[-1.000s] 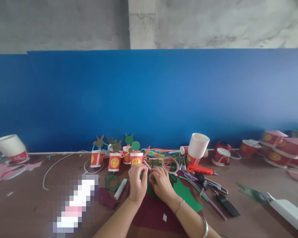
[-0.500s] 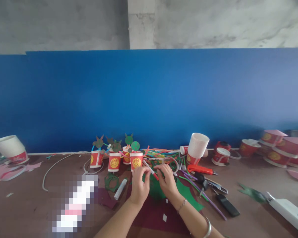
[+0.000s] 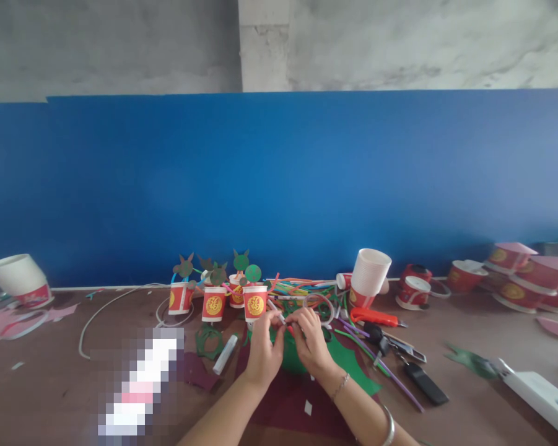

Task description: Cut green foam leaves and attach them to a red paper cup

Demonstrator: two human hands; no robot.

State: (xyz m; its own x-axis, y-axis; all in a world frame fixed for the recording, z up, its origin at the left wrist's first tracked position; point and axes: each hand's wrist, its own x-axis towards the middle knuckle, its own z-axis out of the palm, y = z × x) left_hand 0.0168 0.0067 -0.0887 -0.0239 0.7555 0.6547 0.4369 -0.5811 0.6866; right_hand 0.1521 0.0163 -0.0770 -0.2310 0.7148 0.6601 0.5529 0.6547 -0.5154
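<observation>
My left hand (image 3: 265, 347) and my right hand (image 3: 310, 341) are close together over green paper (image 3: 353, 367) and dark red paper (image 3: 283, 406). Both have their fingers pinched; tiny bits of white and red show between the fingertips, too small to make out. A white marker with a red tip (image 3: 272, 305) lies just beyond, partly hidden by the fingers. Behind my left hand stands a red and white paper cup (image 3: 255, 302) with a green round head. Left of it is another cup (image 3: 213, 304) with a dark eared figure.
A glue stick (image 3: 225, 355) lies left of my hands beside green paper scraps. Colourful pipe cleaners (image 3: 301, 288) are heaped behind. To the right are stacked white cups (image 3: 370, 272), an orange cutter (image 3: 375, 317), keys (image 3: 378, 337) and a black fob (image 3: 426, 383).
My hands have drawn closer together, and their fingertips now nearly meet. The marker's red tip is more covered by the fingers.
</observation>
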